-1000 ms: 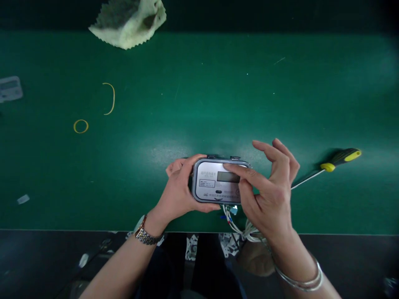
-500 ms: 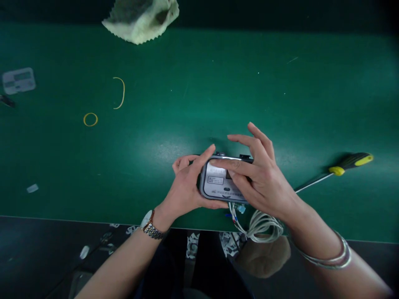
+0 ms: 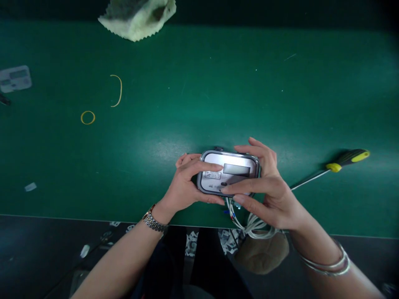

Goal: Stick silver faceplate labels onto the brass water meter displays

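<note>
A small grey meter unit with a dark display window and a label lies face up near the front edge of the green bench. My left hand grips its left end, thumb across the face and fingers under the side. My right hand holds the right end, fingers curled round the far edge and thumb lying along the lower face. A bundle of white wires with coloured tips hangs from the unit's underside over the bench edge.
A screwdriver with a black and yellow handle lies to the right. Two yellow rubber bands lie at the left, with a grey plate further left. A pale cloth sits at the back.
My right hand has slid from covering the display to gripping the unit's right end, so the display shows again. My left thumb now lies over the label.
</note>
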A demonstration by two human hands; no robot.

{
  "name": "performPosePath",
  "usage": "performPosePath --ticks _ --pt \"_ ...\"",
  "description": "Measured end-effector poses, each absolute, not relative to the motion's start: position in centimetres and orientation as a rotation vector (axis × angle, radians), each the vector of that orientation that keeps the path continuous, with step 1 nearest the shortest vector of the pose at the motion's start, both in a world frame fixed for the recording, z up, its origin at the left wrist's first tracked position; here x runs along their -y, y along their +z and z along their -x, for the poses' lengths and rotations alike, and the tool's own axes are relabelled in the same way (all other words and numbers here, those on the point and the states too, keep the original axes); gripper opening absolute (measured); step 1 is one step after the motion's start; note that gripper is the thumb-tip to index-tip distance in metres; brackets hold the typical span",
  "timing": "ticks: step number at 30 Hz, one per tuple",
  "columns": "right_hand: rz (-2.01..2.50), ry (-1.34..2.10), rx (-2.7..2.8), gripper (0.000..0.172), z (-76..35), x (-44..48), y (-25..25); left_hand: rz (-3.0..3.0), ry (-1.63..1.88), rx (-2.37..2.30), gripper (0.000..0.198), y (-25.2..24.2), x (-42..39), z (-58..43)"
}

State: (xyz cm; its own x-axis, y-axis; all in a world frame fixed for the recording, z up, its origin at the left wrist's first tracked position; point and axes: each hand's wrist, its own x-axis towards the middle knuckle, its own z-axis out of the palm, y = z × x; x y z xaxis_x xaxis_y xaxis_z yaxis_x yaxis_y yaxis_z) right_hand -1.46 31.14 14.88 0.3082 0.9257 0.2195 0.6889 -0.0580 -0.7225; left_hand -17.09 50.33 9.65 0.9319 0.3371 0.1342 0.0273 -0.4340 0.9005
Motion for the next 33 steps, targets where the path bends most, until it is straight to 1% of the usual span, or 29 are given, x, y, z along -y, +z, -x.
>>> performPosePath --ticks 4,6,7,8,9,11,12,13,14,15,16,17,19,20,21,22,23,25,27,30,32,33 --pt "1.920 0.295 1.144 0.027 3.0 -29.1 14.1 -1.878 0.341 -0.272 0.064 9.9 -50.1 17.0" --pt "1.900 0.319 1.024 0.028 3.6 -28.3 13.4 -1.815 0.314 -0.281 0.055 10.0 -49.9 17.1" --pt "1.877 0.341 0.968 0.031 3.9 -28.1 13.1 -1.799 0.305 -0.286 0.050 10.2 -49.8 17.2" --pt "1.848 0.361 0.914 0.039 4.2 -27.9 12.6 -1.797 0.299 -0.290 0.045 10.3 -49.6 17.4" --pt "1.814 0.382 0.866 0.050 4.5 -27.7 12.1 -1.805 0.295 -0.294 0.042 10.4 -49.4 17.6" --pt "1.754 0.437 0.803 0.076 5.1 -27.6 11.1 -1.828 0.295 -0.295 0.041 10.7 -49.1 18.0" --pt "1.737 0.468 0.789 0.086 5.3 -27.5 10.6 -1.834 0.292 -0.292 0.041 10.8 -49.0 18.2" --pt "1.732 0.496 0.782 0.091 5.5 -27.5 10.2 -1.838 0.284 -0.287 0.041 10.9 -48.9 18.4" --pt "1.736 0.519 0.775 0.093 5.6 -27.4 9.8 -1.842 0.268 -0.282 0.037 11.0 -48.8 18.6" --pt "1.741 0.533 0.770 0.091 5.7 -27.4 9.6 -1.840 0.254 -0.284 0.033 11.0 -48.8 18.7" --pt "1.741 0.543 0.761 0.090 5.7 -27.5 9.5 -1.827 0.245 -0.292 0.036 11.0 -48.8 18.7" --pt "1.732 0.552 0.751 0.091 5.7 -27.6 9.4 -1.802 0.237 -0.306 0.053 11.0 -48.9 18.7" --pt "1.697 0.594 0.740 0.095 5.6 -28.0 9.6 -1.731 0.210 -0.337 0.106 11.0 -49.0 18.5" --pt "1.677 0.621 0.732 0.098 5.6 -28.3 9.8 -1.707 0.184 -0.345 0.125 11.0 -49.1 18.3" --pt "1.661 0.644 0.718 0.101 5.5 -28.7 10.0 -1.702 0.149 -0.347 0.134 11.0 -49.2 18.1" --pt "1.652 0.661 0.700 0.104 5.5 -29.0 10.1 -1.714 0.112 -0.349 0.136 11.0 -49.2 17.9" --pt "1.646 0.670 0.679 0.105 5.5 -29.3 10.3 -1.734 0.085 -0.357 0.132 10.9 -49.3 17.7" --pt "1.626 0.679 0.633 0.102 5.5 -29.7 10.5 -1.760 0.066 -0.386 0.116 10.8 -49.3 17.4" --pt "1.581 0.696 0.576 0.093 5.5 -29.9 10.5 -1.743 0.064 -0.423 0.105 10.7 -49.2 17.3" --pt "1.518 0.713 0.436 0.067 5.3 -30.4 10.3 -1.643 0.070 -0.474 0.092 10.8 -48.8 16.7" --pt "1.492 0.690 0.337 0.049 5.0 -31.1 10.1 -1.521 0.088 -0.537 0.075 11.2 -48.5 15.9" --pt "1.478 0.680 0.296 0.043 4.8 -31.5 10.0 -1.458 0.101 -0.581 0.064 11.3 -48.4 15.5"
